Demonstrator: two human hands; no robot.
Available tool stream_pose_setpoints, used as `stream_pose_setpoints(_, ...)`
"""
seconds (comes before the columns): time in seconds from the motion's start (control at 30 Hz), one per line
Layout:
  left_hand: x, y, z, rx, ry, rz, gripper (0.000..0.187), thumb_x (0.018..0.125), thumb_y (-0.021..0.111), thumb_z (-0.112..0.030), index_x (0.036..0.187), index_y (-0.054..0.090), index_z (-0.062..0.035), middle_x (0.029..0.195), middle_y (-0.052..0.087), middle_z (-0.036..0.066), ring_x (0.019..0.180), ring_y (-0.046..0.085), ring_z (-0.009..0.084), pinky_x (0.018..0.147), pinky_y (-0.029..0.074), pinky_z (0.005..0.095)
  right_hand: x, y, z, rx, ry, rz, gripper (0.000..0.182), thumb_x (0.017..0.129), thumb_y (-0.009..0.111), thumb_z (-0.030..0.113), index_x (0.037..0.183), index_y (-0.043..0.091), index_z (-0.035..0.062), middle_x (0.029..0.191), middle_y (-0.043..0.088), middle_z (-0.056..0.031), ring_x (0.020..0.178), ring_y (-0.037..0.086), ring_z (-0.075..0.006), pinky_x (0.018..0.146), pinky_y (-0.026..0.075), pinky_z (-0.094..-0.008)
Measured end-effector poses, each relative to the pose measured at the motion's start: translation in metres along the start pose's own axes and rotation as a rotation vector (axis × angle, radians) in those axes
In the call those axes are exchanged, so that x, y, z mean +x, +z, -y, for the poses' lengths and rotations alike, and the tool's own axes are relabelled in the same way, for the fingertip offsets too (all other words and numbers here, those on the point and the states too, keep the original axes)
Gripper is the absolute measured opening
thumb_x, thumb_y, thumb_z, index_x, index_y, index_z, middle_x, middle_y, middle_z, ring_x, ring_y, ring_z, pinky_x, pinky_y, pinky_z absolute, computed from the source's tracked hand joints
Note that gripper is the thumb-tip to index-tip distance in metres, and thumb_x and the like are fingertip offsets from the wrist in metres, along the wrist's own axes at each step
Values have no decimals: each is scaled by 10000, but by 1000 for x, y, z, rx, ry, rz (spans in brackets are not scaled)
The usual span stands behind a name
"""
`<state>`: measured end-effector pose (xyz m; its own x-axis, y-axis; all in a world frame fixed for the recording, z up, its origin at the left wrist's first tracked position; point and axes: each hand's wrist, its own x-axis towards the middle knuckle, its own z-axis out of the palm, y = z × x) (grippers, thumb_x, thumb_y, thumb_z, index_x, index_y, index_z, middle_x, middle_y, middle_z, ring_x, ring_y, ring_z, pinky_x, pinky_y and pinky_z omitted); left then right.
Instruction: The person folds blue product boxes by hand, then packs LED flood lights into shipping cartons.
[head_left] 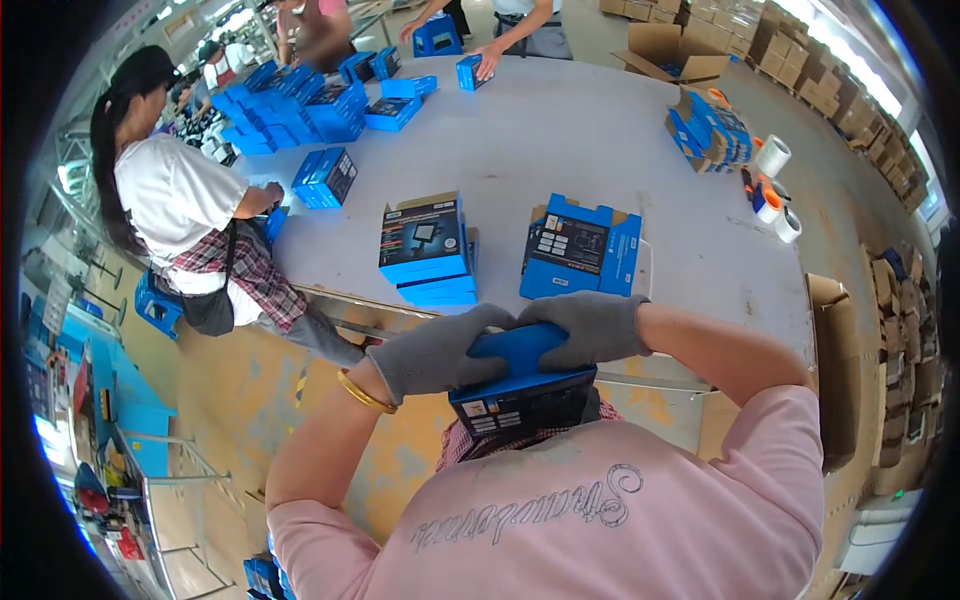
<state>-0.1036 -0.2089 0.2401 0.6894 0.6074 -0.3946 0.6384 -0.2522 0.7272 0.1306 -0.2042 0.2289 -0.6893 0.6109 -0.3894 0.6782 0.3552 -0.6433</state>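
Both of my hands wear grey gloves and hold a blue and black box [525, 400] against my body, below the table's near edge. My left hand [440, 350] wraps round the box's left end, fingers on its blue top. From the right, my right hand [585, 328] presses on the same blue top, its fingertips close to those of my left hand. Just beyond, a flattened blue carton [580, 248] lies on the table [490, 135]. Left of it sits a stack of printed boxes [425, 240].
A person in a white shirt [175, 185] works at the table's left side. Blue boxes [290, 105] are piled at the far left. More people stand at the far edge. Folded cartons [710, 130] and tape rolls [772, 157] lie right; an open carton [835, 370] stands beside the table.
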Motion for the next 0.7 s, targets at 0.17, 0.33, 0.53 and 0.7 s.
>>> stream_pose_setpoints(0.17,2,3,31,-66,153,-85,461,936,528,-329,1287,442,-43,1102,629,197,1014,619,275,872,474,338,8,-2,-6,425,-7,20,670,815,637,401,1329,447,16,1203,560,-207,1138,544,-289,1001,403,-359)
stream_pose_setpoints(0.33,-11,6,67,-634,291,-208,423,979,447,-226,1349,408,-23,1252,549,180,1184,523,236,964,429,329,1,0,-10,332,-187,-62,831,771,721,332,1431,298,55,1364,426,-165,1283,415,-298,1037,367,-385)
stream_pose_setpoints(0.53,-34,23,124,-1331,296,-739,428,991,386,-229,1364,375,-19,1369,447,169,1240,474,303,1049,389,420,27,-11,-5,-66,-258,-516,873,689,785,258,1398,321,47,1301,426,-214,1192,471,-362,1006,391,-428)
stream_pose_setpoints(0.7,-40,83,205,-1679,385,-784,402,984,393,-260,1303,445,-22,1307,504,168,1181,511,337,1026,408,483,80,-40,18,-235,-470,-1142,851,612,812,168,1357,409,90,1250,464,-153,1132,507,-345,947,435,-409)
